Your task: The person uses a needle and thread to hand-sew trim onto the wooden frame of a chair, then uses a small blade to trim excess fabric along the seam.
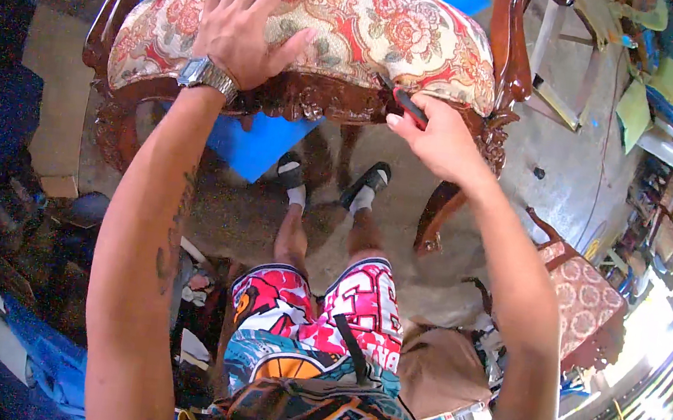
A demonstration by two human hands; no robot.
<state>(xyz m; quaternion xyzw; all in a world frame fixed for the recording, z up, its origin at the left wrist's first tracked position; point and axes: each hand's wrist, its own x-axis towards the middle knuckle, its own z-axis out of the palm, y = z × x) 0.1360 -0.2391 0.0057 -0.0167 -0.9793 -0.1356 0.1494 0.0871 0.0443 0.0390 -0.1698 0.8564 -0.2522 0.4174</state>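
Observation:
A carved dark wooden armchair (314, 95) stands before me, its padded seat (412, 24) covered in cream fabric with red and pink flowers. My left hand (245, 25) lies flat on the left half of the seat, fingers pointing away and thumb out to the right. In my right hand (436, 138) is a slim hand tool with a red-and-black handle (410, 106). Its dark tip meets the seat's front edge, right of the middle, where the fabric borders the carved rail. The exact shape of the tip is too small to tell.
Blue sheeting (252, 146) lies on the concrete floor beneath the chair. At the lower right stands another piece of upholstered furniture with a patterned reddish cover (583, 304). A pale wooden frame (560, 103) rests on the floor to the right. Clutter surrounds my legs.

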